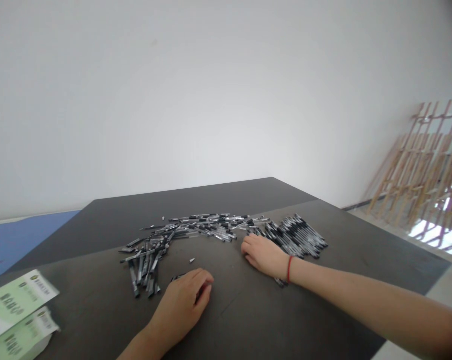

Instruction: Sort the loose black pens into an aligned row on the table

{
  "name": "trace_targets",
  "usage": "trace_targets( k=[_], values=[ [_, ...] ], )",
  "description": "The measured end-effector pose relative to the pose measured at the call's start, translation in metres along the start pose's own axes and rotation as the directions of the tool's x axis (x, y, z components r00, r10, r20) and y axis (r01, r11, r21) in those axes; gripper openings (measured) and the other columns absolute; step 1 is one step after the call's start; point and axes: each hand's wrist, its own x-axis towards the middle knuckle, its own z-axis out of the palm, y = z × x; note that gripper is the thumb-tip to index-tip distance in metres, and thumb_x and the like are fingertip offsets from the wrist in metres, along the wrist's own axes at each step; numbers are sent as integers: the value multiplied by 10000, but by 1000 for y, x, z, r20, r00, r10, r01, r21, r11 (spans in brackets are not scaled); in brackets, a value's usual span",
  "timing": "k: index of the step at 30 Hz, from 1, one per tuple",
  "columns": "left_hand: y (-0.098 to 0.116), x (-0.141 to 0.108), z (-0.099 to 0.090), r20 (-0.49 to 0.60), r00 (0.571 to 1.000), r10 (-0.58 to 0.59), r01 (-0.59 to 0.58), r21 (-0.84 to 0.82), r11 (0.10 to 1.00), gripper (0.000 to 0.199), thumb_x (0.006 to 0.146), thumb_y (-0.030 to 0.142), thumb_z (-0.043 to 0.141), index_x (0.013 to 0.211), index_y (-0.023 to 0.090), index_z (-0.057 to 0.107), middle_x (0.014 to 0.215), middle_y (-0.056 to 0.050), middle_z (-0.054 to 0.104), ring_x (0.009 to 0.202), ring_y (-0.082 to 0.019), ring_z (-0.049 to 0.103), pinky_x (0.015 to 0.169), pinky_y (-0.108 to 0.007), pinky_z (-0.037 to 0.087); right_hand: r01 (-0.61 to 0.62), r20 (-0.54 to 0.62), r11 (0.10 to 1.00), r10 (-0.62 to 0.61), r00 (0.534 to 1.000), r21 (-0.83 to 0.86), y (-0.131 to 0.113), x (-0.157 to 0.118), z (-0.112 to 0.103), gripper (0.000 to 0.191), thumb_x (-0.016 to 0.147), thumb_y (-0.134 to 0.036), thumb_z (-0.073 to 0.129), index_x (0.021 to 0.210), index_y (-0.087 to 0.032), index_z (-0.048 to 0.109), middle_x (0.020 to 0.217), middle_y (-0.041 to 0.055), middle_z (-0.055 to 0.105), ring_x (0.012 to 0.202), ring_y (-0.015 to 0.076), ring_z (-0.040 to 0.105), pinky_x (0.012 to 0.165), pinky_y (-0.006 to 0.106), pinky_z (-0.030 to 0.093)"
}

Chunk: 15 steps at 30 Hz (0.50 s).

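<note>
My left hand (pixel 186 297) rests low over the table, its fingers curled inward. A small dark piece shows past its knuckles, and what lies inside the fingers is hidden. My right hand (pixel 263 254), with a red cord at the wrist, is closed at the near left end of a row of pens (pixel 301 235) lying side by side. Pen ends poke out beneath that wrist, so the hand covers pens. A loose heap of clear-barrelled pens with black grips (pixel 147 260) curves across the middle and left. One small pale piece (pixel 192 260) lies between the hands.
Green and white printed boxes (pixel 19 305) lie at the table's near left. The dark table (pixel 226 195) meets a white wall behind. A blue surface (pixel 31 235) adjoins on the left. Wooden racks (pixel 428 160) lean against the wall at the right.
</note>
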Motion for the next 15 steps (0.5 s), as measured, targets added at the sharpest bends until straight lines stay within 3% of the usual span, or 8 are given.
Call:
trace_targets(
  k=[3, 8, 12, 15],
  values=[
    [0, 0, 0, -5, 1000, -3, 3, -4, 1000, 172, 859, 187, 402, 889, 234, 565, 832, 3, 618, 780, -156, 578, 692, -250, 398, -109, 56, 987, 103, 993, 118, 24, 16, -12, 137, 868, -133, 478, 963, -160, 573, 1007, 52, 581, 952, 157, 536, 835, 257, 398],
    [0, -1, -1, -1, 1000, -20, 20, -18, 1000, 169, 865, 201, 402, 886, 233, 566, 809, 9, 618, 729, -146, 575, 662, -245, 395, -295, 171, 955, 284, 943, 38, 91, 51, -18, 219, 870, -94, 465, 1050, -107, 589, 1092, 127, 578, 985, 202, 559, 857, 311, 415],
    [0, -1, -1, 3, 1000, -23, 23, -39, 999, 173, 862, 200, 402, 889, 231, 570, 809, 11, 619, 725, -142, 576, 660, -242, 394, -390, 374, 919, 380, 846, -51, 137, 65, -12, 260, 878, -246, 551, 1113, -135, 562, 1114, 92, 579, 959, 199, 578, 823, 377, 480],
    [-1, 0, 1, 8, 999, -33, 34, -50, 998, 168, 856, 215, 408, 886, 228, 573, 803, 6, 621, 723, -145, 577, 652, -240, 394, -426, 484, 898, 424, 766, -112, 153, 68, -9, 304, 893, -314, 534, 1147, -146, 537, 1128, 80, 567, 946, 194, 583, 793, 395, 506]
  ],
)
